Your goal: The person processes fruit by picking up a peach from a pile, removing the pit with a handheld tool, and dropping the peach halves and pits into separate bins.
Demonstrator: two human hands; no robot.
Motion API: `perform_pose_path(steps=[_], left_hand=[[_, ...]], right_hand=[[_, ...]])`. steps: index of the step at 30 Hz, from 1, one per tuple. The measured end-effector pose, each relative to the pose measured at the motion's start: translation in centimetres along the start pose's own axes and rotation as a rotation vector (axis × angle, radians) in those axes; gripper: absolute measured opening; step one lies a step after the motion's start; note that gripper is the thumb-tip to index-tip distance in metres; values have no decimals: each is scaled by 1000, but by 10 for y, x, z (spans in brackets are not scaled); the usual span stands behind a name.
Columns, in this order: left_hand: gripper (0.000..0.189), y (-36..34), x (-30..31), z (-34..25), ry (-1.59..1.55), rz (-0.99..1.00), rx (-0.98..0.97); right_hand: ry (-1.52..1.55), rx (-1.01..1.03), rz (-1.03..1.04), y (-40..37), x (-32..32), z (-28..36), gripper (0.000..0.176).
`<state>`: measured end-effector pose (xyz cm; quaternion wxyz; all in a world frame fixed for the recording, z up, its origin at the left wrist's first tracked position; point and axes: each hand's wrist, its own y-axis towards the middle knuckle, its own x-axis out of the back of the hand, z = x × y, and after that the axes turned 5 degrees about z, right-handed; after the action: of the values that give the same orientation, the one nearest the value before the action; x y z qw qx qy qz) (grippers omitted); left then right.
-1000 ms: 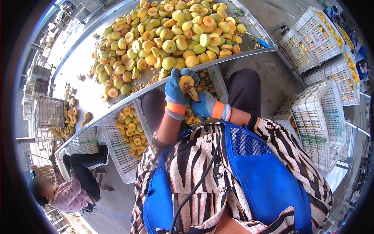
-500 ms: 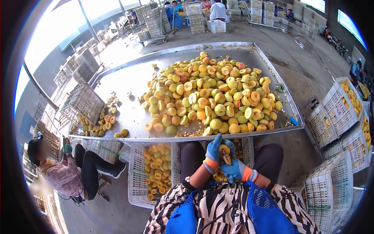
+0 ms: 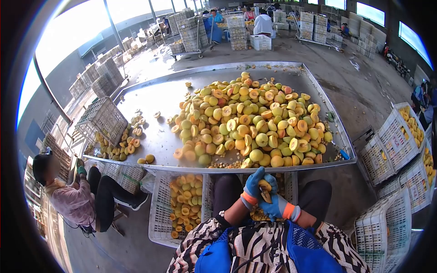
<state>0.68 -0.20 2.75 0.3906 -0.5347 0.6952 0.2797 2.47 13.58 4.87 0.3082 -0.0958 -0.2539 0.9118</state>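
Note:
Both my hands wear blue gloves and meet just below the metal table's near edge. My left hand (image 3: 253,185) is closed around a cut yellow fruit (image 3: 264,184). My right hand (image 3: 273,207) is wrapped round a small tool (image 3: 266,196) whose tip touches the fruit; its exact shape is hard to make out. Beyond them a large heap of whole and halved fruit (image 3: 255,118) lies on the metal table (image 3: 150,100). Under my hands a crate, partly hidden by my arms, holds fruit halves (image 3: 259,214).
A white crate (image 3: 159,214) of fruit halves stands left of my legs. A tipped crate (image 3: 102,120) lies on the table's left. A blue-handled tool (image 3: 344,154) rests at its right corner. A co-worker (image 3: 73,195) sits at left. Stacked crates (image 3: 382,227) stand at right.
The view has tilted up slightly, so the table and heap sit lower. My hands stay together, and the fruit between them has turned a little.

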Motion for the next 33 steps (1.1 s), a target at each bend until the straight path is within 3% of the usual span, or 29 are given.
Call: perform_pose_path(steps=[1, 3, 4, 6, 10, 12, 13, 15, 18, 19, 20, 21, 22, 23, 24, 26, 27, 28, 30, 32, 33], left_hand=[[49, 2, 1, 0, -53, 49, 40], [49, 1, 0, -1, -103, 96, 87], [50, 1, -2, -1, -120, 130, 98], [51, 2, -3, -1, -137, 163, 109], [51, 4, -3, 0, -83, 267, 147], [50, 3, -3, 4, -63, 291, 153], [50, 3, -3, 5, -69, 264, 168], [50, 5, -1, 6, -78, 233, 187], [49, 9, 7, 15, -419, 202, 350], [46, 9, -2, 7, -316, 151, 325], [44, 12, -6, -1, -176, -51, 283], [40, 21, 13, -4, 75, 19, 97], [36, 13, 2, -22, 736, -144, -202], [34, 12, 11, -33, 887, -190, -400], [37, 12, 28, -44, 553, -394, -256], [42, -9, 48, -68, 588, -492, -363], [43, -26, 55, -84, 669, -494, -394], [43, -44, 54, -97, 759, -613, -425], [41, -77, 101, -116, 782, -842, -526], [37, -110, 126, -143, 859, -940, -554], [34, -123, 162, -155, 976, -1097, -554]], right_hand=[[-4, 0, 0, -4, 1, 3, 16], [367, -68, 220, -16, 1, 9, 12], [368, -68, 219, -16, 3, 8, 12], [617, -150, 423, -13, 10, 3, 15], [650, -59, 592, 7, 25, -35, 11], [877, -142, 821, 20, 31, -56, 18], [879, -142, 820, 30, 34, -64, 18], [1128, -155, 1466, 45, 36, -74, 36], [1228, -270, 1531, 30, 29, -25, 29], [1295, -322, 1557, 22, 28, -9, 26], [1364, -373, 1585, 17, 32, -3, 24], [1020, -154, 1137, 10, 48, -8, 26], [656, 24, 695, 3, 67, -16, 33], [767, 19, 691, 11, 80, -24, 30], [870, 17, 686, 21, 89, -30, 28], [157, -147, 98, 27, 83, -19, 23], [-255, -70, -34, 52, 90, -59, 21], [-986, 171, -371, 74, 97, -109, 24], [-366, -165, -173, 68, 83, -90, 31], [-276, -196, -140, 72, 77, -93, 35], [-182, -222, -123, 74, 74, -95, 38]])
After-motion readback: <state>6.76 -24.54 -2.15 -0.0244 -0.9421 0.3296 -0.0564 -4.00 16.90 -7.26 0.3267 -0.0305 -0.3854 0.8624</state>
